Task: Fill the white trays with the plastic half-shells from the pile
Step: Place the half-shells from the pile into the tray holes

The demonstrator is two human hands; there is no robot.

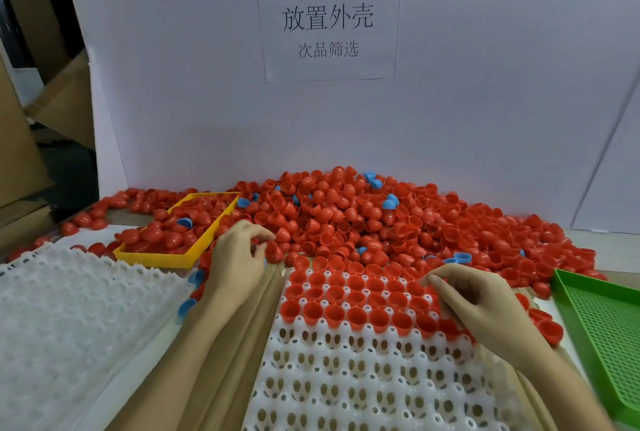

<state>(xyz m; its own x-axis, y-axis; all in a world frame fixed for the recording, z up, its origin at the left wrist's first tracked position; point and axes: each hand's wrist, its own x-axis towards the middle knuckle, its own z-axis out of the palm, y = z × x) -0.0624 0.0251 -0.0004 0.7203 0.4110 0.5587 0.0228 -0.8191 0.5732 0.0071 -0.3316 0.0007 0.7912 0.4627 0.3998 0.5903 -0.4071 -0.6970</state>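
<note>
A big pile of red half-shells [363,219], with a few blue ones mixed in, lies against the white back board. In front of it a white tray [363,382] has its far rows filled with red shells, open side up; its near rows are bare holes. My left hand [239,257] is at the pile's near left edge, its fingers curled round a red shell [273,250]. My right hand [478,302] hovers over the tray's far right rows with curled fingertips; what they pinch is hidden.
A yellow bin [156,257] holding red shells sits at the left of the pile. A stack of white trays [69,319] lies at the near left. A green mesh tray [609,337] stands at the right edge. Loose blue shells [188,306] lie beside my left wrist.
</note>
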